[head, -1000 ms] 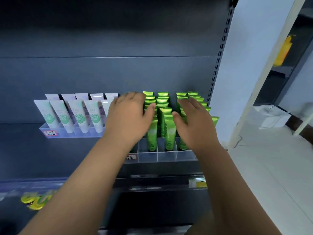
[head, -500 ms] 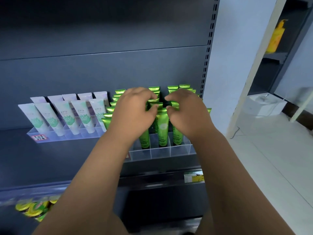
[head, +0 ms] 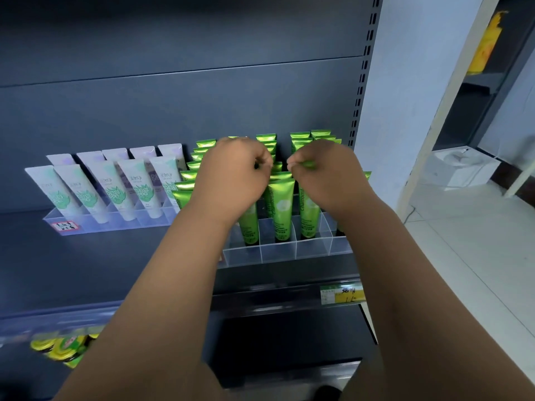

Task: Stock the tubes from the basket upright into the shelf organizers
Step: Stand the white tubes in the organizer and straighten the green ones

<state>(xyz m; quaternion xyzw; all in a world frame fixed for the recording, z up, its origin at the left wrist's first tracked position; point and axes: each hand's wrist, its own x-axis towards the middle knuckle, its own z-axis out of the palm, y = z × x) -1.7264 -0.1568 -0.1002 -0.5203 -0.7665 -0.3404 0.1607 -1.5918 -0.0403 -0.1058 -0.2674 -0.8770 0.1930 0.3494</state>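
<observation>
Your fingers (head: pixel 262 162) on the left hand (head: pixel 231 180) are curled in, tips pinched over the green tubes (head: pixel 280 204); right hand (head: pixel 327 180) fingers pinch the crimped top of one green tube. Both hands sit close together, not touching. Nearest you: yellow price tag (head: pixel 343 295) on the shelf edge, yellow-green items lower left, too blurred to count. Next, clear organizer (head: pixel 289 251) w/ empty front cells; 3 green tubes upright in the front filled row between your wrists, more rows behind, partly hidden, so no full count. Left of that, 2nd organizer (head: pixel 95 224) w/ 10 pale tubes (head: pixel 113 189), 2 rows of 5, leaning back.
</observation>
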